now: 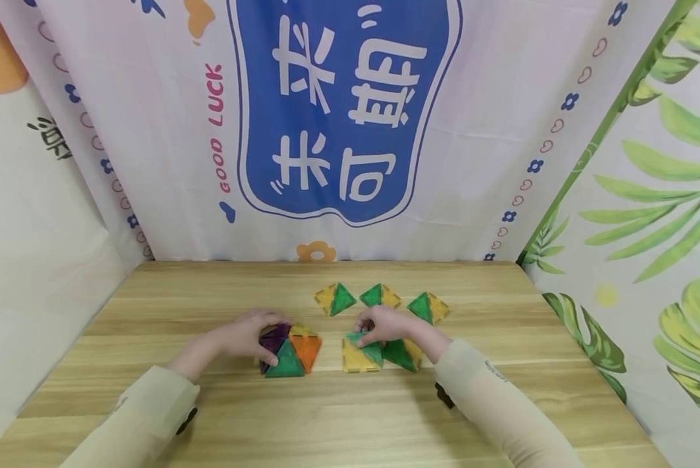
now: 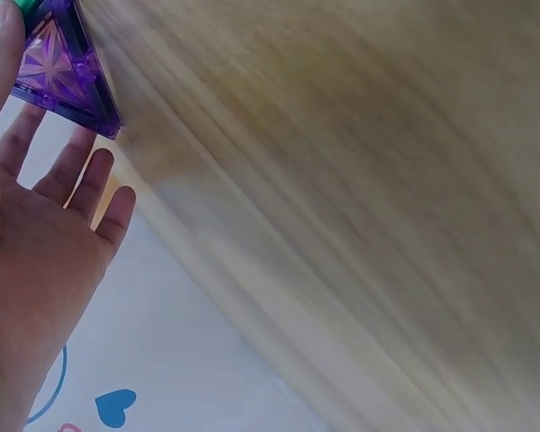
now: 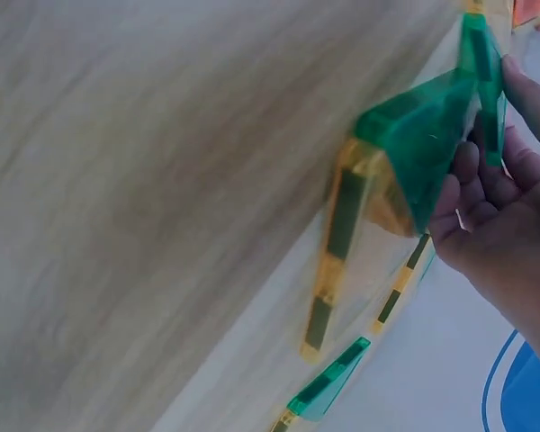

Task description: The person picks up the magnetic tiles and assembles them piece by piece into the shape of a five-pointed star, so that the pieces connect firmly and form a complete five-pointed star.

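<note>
Nearest, the left hand had fingers spread around the mixed-colour cluster on the table, thumb on its teal tile. Alongside, the right hand pinched a green tile next to a yellow one! Farther back lay three green-and-yellow pairs, then the curtain.

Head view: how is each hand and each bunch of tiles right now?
Left hand: holding the multicoloured cluster
Multicoloured cluster: tiles edge to edge
Right hand: pinching the green tile
Green tile: held beside the yellow tile
Yellow tile: not gripped
Front green-yellow pair: edge to edge, partly hidden
Three back pairs: on the table, not held
</note>
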Action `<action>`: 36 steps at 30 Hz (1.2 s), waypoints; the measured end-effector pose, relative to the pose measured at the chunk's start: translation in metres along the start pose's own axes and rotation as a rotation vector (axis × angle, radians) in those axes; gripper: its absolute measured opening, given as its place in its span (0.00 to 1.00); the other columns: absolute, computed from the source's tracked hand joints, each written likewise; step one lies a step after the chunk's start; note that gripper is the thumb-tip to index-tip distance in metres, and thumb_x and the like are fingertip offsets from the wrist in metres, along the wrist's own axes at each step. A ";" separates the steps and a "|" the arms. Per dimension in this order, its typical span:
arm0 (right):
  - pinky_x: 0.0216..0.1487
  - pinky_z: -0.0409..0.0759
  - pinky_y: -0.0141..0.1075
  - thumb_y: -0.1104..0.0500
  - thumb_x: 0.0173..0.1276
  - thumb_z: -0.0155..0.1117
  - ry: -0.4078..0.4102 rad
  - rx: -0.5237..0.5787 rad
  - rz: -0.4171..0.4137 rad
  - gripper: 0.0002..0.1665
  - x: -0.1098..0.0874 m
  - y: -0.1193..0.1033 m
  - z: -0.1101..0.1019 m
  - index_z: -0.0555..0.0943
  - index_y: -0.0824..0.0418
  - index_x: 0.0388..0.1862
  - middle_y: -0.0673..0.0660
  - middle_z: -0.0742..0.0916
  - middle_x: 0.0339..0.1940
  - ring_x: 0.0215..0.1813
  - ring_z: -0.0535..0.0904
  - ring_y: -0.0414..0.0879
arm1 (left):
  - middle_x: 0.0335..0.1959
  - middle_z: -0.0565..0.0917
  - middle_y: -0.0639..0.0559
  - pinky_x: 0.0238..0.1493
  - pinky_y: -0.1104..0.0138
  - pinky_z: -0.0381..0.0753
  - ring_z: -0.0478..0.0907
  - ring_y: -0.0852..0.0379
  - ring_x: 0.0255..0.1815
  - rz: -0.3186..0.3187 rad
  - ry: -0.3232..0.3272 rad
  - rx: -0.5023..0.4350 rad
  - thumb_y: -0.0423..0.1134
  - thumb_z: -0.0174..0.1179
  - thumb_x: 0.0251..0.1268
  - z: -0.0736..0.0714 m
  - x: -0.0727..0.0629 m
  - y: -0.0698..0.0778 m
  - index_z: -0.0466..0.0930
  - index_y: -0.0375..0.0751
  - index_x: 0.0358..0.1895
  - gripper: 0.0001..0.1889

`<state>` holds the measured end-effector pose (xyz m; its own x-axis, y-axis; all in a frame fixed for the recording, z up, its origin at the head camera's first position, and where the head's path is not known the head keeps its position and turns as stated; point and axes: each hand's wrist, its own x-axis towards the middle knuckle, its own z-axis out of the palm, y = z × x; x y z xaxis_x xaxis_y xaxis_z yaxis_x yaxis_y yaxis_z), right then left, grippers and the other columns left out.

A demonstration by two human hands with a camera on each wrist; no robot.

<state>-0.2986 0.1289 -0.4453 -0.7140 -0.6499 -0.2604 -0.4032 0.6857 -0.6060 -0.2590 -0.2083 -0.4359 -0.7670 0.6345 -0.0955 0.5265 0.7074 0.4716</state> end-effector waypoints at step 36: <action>0.53 0.77 0.48 0.59 0.68 0.60 0.374 0.485 0.085 0.10 -0.024 -0.020 -0.020 0.75 0.58 0.48 0.54 0.85 0.41 0.44 0.80 0.44 | 0.51 0.81 0.48 0.56 0.54 0.75 0.75 0.50 0.55 0.195 0.034 0.009 0.44 0.69 0.53 0.005 0.043 0.045 0.79 0.38 0.53 0.24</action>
<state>-0.2850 0.1374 -0.4119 -0.9198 -0.3808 -0.0948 -0.0926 0.4454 -0.8905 -0.2662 -0.1477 -0.4233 -0.6622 0.7489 0.0263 0.6693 0.5753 0.4702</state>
